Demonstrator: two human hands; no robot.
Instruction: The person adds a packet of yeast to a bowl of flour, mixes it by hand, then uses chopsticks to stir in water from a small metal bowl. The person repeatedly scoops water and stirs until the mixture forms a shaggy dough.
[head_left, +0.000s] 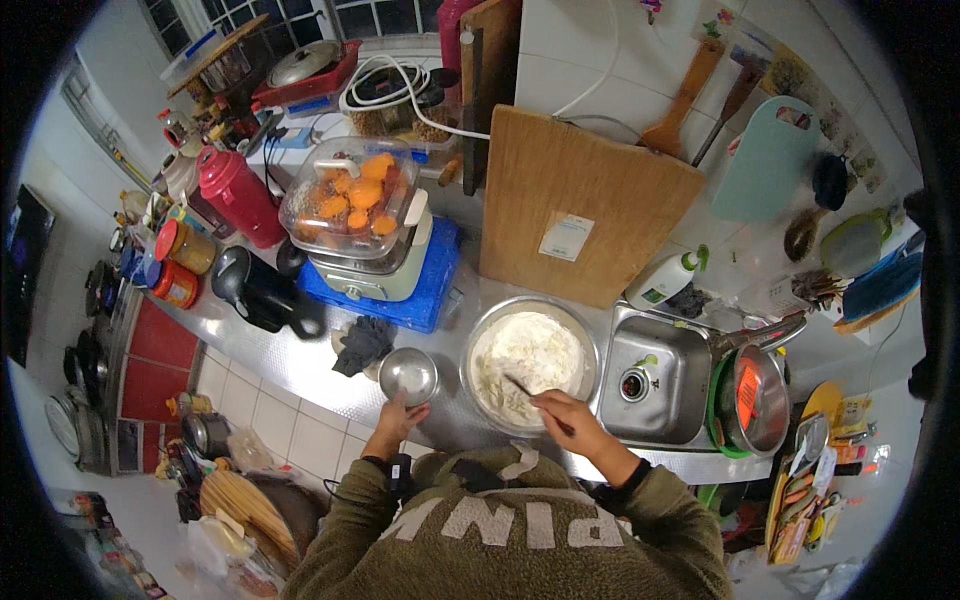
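Note:
A wide metal basin (592, 352) stands on the steel counter before me, holding white flour (536, 349) with damp, clumped patches toward its near left side. My right hand (566, 424) grips a thin dark utensil (519, 385), perhaps a chopstick or a spoon handle, whose far end reaches into the flour. Left of the basin, my left hand (401, 414) holds a small metal bowl (409, 375) by its near rim. The bowl looks empty or holds a little clear liquid; I cannot tell which. A dark crumpled cloth (365, 345) lies just beyond it.
To the right is a steel sink (654, 427) with scraps by its drain, then stacked basins (765, 409). A wooden cutting board (592, 187) leans behind. An electric steamer (367, 274) with orange chunks sits on a blue box (431, 300), near a black kettle (259, 289) and red thermos (236, 199).

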